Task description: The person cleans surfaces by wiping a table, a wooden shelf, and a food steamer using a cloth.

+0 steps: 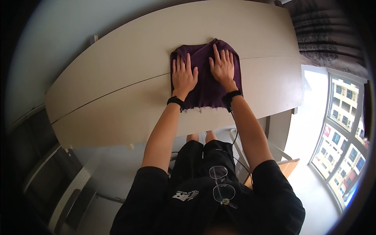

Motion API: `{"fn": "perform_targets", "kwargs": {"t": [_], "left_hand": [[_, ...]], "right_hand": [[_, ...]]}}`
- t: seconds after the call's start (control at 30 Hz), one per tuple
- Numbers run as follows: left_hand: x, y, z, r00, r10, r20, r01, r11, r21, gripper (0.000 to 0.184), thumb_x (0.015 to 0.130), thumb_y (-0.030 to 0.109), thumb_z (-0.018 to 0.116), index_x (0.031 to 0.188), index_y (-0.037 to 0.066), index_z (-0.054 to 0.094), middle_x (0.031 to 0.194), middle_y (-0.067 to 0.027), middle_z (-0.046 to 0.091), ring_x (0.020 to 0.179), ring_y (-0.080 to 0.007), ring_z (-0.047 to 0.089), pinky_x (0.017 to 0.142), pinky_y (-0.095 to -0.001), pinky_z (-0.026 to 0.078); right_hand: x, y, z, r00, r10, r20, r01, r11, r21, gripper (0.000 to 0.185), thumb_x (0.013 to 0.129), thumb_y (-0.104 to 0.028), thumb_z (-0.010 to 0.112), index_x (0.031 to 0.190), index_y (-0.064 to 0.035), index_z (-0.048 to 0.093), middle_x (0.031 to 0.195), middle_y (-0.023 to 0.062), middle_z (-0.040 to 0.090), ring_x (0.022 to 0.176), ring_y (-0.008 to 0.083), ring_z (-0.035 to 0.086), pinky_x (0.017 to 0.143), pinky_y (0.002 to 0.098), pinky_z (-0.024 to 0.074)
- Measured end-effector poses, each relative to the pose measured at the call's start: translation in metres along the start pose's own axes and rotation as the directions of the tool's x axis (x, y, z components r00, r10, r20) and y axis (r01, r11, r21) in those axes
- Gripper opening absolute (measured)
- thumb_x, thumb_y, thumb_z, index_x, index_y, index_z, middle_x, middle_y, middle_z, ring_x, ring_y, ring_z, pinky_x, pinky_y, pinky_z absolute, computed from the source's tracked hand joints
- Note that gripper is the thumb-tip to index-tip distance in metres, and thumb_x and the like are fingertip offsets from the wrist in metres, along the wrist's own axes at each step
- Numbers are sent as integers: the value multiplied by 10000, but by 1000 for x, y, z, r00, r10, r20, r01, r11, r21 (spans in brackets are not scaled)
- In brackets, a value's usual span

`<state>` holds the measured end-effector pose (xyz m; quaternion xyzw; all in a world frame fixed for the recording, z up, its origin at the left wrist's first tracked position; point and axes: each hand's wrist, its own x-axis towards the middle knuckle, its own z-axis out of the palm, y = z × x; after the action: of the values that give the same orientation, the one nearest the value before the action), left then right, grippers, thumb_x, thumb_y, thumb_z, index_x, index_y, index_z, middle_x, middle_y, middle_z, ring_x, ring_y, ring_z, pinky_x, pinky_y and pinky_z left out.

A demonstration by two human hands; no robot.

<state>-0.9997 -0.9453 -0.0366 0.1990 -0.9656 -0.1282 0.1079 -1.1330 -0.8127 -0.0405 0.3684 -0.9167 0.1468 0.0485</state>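
Left hand (184,78), right hand (223,71) — flat on cloth (204,88)

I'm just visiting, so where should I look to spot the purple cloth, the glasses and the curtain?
Purple cloth (203,76): head view, on its uncovered middle.
Glasses (221,181): head view, near the bridge between the lenses.
Curtain (319,35): head view, on its patterned folds.

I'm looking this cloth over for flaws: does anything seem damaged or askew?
Yes. The cloth's near edge looks ragged, with pale frayed bits, while its sides look clean. Its far edge is uneven too: a point sticks up just beyond the right hand. Nothing looks spilled.
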Motion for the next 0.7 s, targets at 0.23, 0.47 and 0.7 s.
{"fn": "perform_targets", "kwargs": {"t": [0.23,0.47,0.7], "left_hand": [[2,2,-6,999,-16,-28,15,999,-49,631,937,272,566,1470,-20,396,1387,-289,488,1356,-430,419,1149,-545,317],[2,1,-3,998,-18,-64,15,999,-43,606,918,265,571,1433,-30,451,1343,-274,526,1343,-410,443,1155,-538,318],[3,4,-8,999,-13,-46,10,998,-60,579,941,254,535,1429,-45,447,1334,-312,513,1317,-442,455,1136,-558,339]], "right_hand": [[3,-4,-9,997,30,64,-34,998,60,592,971,-320,548,1512,-125,405,1278,238,584,1273,418,498,1150,498,323],[3,-3,-2,1000,22,-7,-21,998,56,562,946,-249,570,1478,-112,453,1199,225,607,1219,407,528,1135,501,347],[5,-7,-11,999,51,-3,-51,995,91,541,929,-191,571,1453,-100,480,1178,229,615,1215,409,532,1136,494,351]]}}
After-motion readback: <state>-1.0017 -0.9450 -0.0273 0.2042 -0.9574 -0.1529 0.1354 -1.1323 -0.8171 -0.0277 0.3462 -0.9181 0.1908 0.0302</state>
